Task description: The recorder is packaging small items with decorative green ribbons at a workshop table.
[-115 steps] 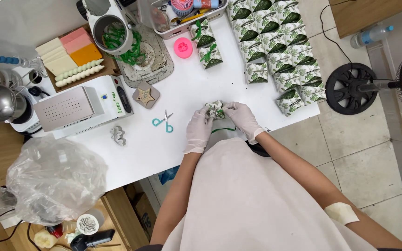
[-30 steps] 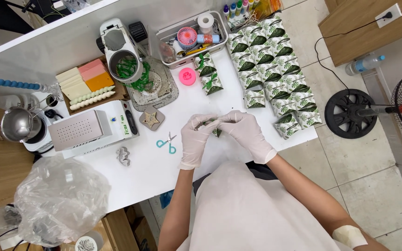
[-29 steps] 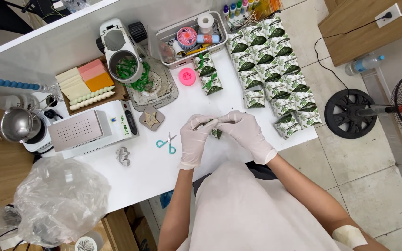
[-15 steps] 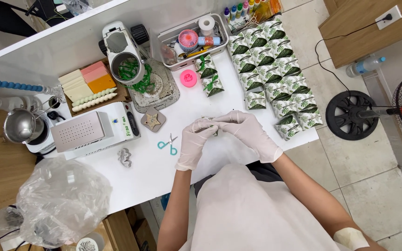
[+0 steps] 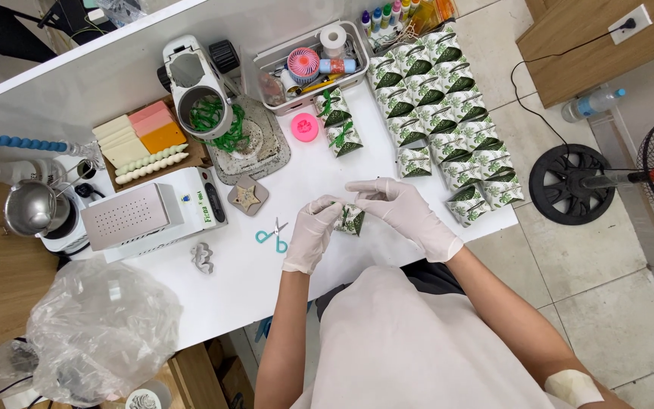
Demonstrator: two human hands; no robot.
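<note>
Head view: small leaf-print box is held pinched between left hand and right hand, raised off table since earlier; folding continues.

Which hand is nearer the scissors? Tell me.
Left. The left hand sits just right of the scissors, apart from them; the right hand is farther right, beyond the small box both hold.

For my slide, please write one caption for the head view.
Gloved left hand and right hand hold a leaf-print box over a white table, scissors nearby.
</note>
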